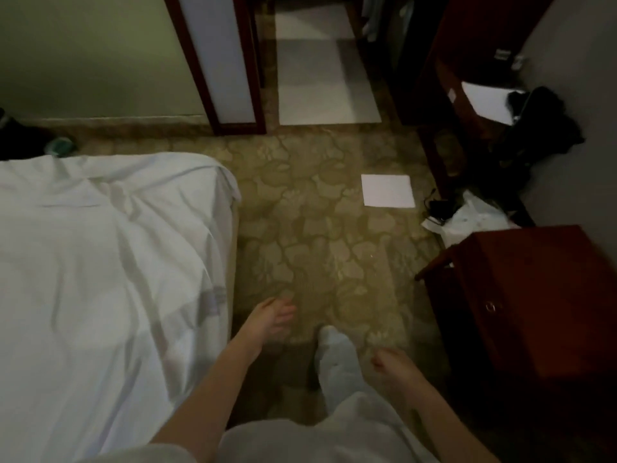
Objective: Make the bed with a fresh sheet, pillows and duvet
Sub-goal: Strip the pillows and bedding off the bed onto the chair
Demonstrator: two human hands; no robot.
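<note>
The picture was dim and blurred, and fine detail was hard to make out. The bed (100, 262) was cut off at the left and bottom edges; only its far right corner showed. A white sheet (83, 228) covered it, soft and heavily creased, hanging down the right side; its long folds ran from the far corner toward the camera. The left hand (272, 317) hung just beside the bed's edge, over the floor, fingers loosely extended and gripping nothing. The right hand (392, 365) hung near a white-socked foot (335, 349), fingers loosely curled and empty. The floor (317, 228) was a mottled stone pattern in tan. A square white paper (387, 190) lay flat on it. A red-brown wooden cabinet (534, 295) stood to the right, partly cut off. Dark items beside it could not be identified.
</note>
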